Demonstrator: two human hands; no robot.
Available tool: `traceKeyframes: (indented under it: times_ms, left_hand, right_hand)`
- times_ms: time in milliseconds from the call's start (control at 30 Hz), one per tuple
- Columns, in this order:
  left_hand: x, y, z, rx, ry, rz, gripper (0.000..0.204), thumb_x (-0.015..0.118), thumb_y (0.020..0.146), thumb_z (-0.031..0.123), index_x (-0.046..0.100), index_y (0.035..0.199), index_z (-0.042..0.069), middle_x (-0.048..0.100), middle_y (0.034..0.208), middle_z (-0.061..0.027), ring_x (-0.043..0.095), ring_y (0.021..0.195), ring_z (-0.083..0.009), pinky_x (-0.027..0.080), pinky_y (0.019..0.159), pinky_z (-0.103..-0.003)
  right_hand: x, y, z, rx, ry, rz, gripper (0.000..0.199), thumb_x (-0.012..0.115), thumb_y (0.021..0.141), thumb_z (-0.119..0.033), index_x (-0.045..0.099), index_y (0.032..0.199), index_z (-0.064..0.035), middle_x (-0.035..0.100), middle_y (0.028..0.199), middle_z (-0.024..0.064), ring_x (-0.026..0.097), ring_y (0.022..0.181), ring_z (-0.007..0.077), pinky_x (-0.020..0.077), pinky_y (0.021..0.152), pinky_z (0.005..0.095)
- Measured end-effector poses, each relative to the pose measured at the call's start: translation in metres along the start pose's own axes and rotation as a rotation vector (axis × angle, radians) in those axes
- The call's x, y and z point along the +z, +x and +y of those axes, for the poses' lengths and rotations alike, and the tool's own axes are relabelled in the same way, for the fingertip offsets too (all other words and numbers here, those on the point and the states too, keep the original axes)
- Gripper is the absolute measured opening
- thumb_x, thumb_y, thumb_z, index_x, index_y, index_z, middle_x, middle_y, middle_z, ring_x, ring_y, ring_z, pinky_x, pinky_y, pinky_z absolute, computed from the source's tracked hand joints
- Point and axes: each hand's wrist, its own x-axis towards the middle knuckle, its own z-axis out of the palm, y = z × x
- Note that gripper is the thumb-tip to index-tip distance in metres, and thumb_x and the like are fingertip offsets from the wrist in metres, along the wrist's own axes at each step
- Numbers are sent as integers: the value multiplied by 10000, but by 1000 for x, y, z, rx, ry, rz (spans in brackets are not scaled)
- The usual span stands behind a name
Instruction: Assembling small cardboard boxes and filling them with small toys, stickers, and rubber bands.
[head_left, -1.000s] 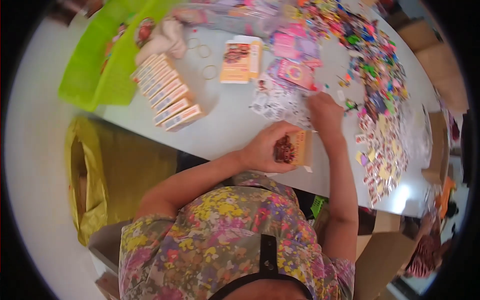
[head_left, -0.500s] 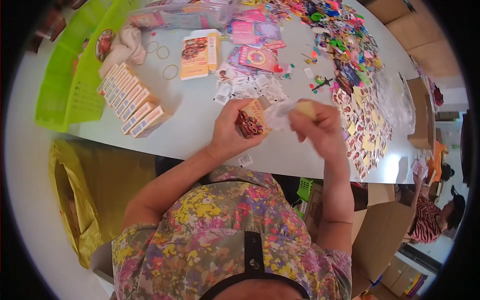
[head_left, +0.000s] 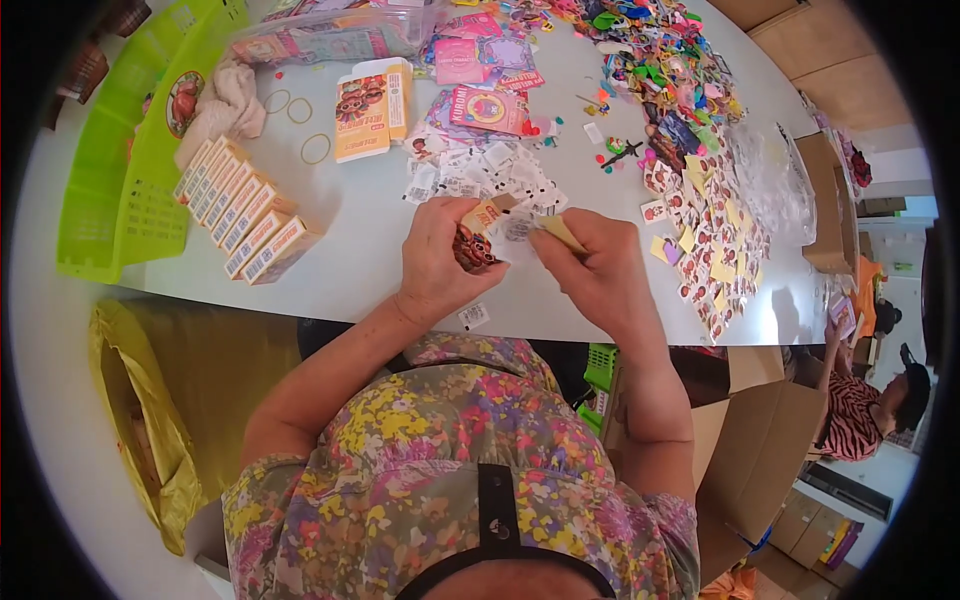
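Observation:
My left hand (head_left: 432,258) is wrapped round a small orange carton (head_left: 476,246) with a cartoon print, its open end toward my right hand. My right hand (head_left: 602,262) pinches a pale yellow paper piece (head_left: 563,233) together with a small white printed sachet (head_left: 518,226), held right at the carton's open end. Just beyond both hands lies a heap of similar white sachets (head_left: 490,172). One single sachet (head_left: 473,316) rests near the table edge below my left hand. Whether the sachet's tip is inside the carton I cannot tell.
A row of orange cartons (head_left: 245,215) stands at left beside a green basket (head_left: 125,215). Behind are a larger orange box (head_left: 370,110), rubber bands (head_left: 315,149) and pink cards (head_left: 490,108). Stickers and yellow papers (head_left: 715,240) lie at right, below colourful trinkets (head_left: 660,70).
My right hand has moved left and closer to the carton, bringing the sachet and yellow paper to its open end. My left hand still holds the carton.

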Motion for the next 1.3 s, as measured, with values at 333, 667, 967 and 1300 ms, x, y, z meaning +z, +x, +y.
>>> traceKeyframes:
  times_ms: [333, 667, 967, 1300]
  left_hand:
    - [-4, -4, -1, -5, 6, -47, 715, 865, 537, 125, 539, 1168, 41, 585, 1072, -150, 583, 981, -336, 506, 834, -401]
    - [-3, -4, 0, -37, -35, -14, 698, 863, 549, 129, 535, 1159, 40, 584, 1065, -158, 582, 971, -340, 508, 822, -402]
    - [1, 2, -6, -320, -384, 161, 724, 873, 623, 120, 464, 1212, 21, 563, 1057, -110, 606, 971, -208, 519, 802, -320]
    - [-2, -10, -15, -229, -356, 109, 760, 872, 628, 75, 437, 1248, 6, 506, 1161, -104, 591, 990, -185, 513, 836, -313]
  right_hand:
    - [16, 14, 21, -263, -572, 166, 84, 665, 837, -69, 632, 842, 7, 639, 728, 152, 625, 623, 332, 489, 536, 384]
    - [8, 23, 6, -174, -549, -48, 223, 674, 846, -69, 620, 1057, -19, 663, 702, 115, 650, 592, 178, 497, 546, 298]
    - [24, -14, 20, -284, -208, 169, 156, 733, 792, -31, 687, 941, -34, 665, 748, 68, 620, 624, 135, 477, 551, 236]
    - [50, -26, 89, -270, -298, 91, 71, 687, 794, -73, 635, 838, -53, 611, 857, 79, 626, 746, 291, 522, 618, 380]
